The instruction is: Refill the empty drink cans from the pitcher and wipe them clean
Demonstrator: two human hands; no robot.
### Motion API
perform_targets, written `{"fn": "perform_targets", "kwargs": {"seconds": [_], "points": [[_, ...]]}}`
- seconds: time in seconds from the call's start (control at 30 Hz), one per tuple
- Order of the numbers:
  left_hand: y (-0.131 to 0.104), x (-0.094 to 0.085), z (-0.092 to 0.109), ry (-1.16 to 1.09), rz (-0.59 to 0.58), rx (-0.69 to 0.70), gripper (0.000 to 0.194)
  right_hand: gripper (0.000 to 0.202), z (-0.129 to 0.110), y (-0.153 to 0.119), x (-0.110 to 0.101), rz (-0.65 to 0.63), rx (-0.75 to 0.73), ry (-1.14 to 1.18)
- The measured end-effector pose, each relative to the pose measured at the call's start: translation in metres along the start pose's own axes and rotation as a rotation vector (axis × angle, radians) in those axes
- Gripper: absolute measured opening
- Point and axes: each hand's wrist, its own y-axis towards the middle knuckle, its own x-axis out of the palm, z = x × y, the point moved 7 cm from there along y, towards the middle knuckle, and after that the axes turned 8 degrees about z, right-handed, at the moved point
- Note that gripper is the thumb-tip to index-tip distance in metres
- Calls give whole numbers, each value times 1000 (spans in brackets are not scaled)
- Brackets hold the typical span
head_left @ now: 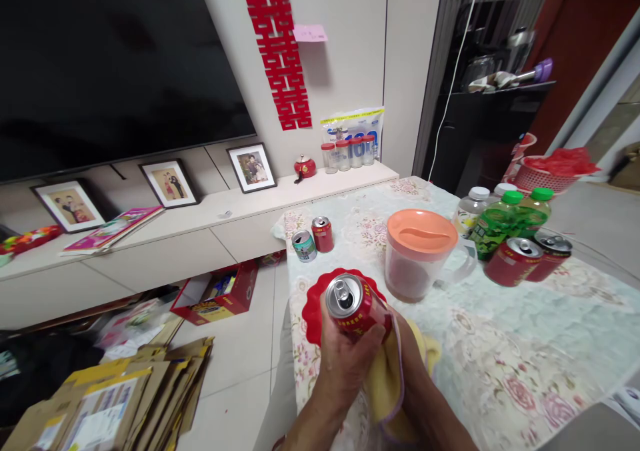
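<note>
An opened red can [354,307] is held up over a red scalloped dish [314,311], its top facing the camera. My left hand [345,361] is wrapped round the can's lower left side. A yellow cloth [385,384] with a purple edge hangs from my right hand [403,341], which presses it against the can's right side. Just beyond the dish stand a small teal can [304,246] and another red can [323,234]. Right of them is a clear pitcher [411,274] with an orange lid.
Bottles with green caps [505,217] and two more red cans [513,261] stand at the right on the flowered tablecloth [480,344]. A white cabinet [215,227] carries photo frames and jars. Flattened cardboard [150,384] lies on the floor at left.
</note>
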Motion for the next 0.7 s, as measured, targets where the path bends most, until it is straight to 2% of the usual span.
{"fn": "perform_targets", "kwargs": {"seconds": [0.13, 0.23, 0.43, 0.57, 0.7], "points": [[4, -1, 0, -26, 70, 13, 84, 41, 11, -1, -8, 64, 130, 62], [10, -5, 1, -42, 103, 17, 86, 47, 10, -6, -5, 71, 158, 90], [19, -18, 5, 12, 182, 44, 73, 54, 2, -15, 10, -58, 115, 103], [18, -18, 4, 28, 206, 23, 68, 60, 11, -10, 5, -82, 122, 39], [18, -17, 2, -16, 207, -2, 70, 57, 16, -8, 6, -163, 179, 124]]}}
